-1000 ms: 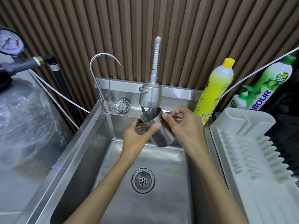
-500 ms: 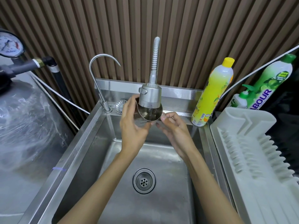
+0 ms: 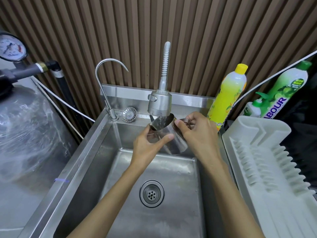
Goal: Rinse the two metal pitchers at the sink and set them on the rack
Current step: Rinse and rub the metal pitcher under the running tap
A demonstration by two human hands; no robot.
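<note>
Over the near part of the sink point(image 3: 73, 162), both forearms reach toward the back, above the round drain point(image 3: 151, 193) in the basin floor. Over the far half of the basin, the left hand point(image 3: 145, 150) grips the body of a metal pitcher point(image 3: 173, 140), thumb and fingers curled around its wall. The right hand point(image 3: 199, 134) holds the same pitcher from the right side, its thumb pressed at the rim and its fingers bent around the handle. The pitcher is tilted, its mouth turned up just under the spray head point(image 3: 159, 104) of the flexible faucet, and water falls into it. At the back edge of the sink are a thin curved tap point(image 3: 111, 112) and a small round strainer point(image 3: 129, 114). Beside the right edge lies the white rack point(image 3: 253, 127). Behind it, near the far right corner, stand a yellow bottle point(image 3: 228, 93) and a green bottle point(image 3: 283, 88).
</note>
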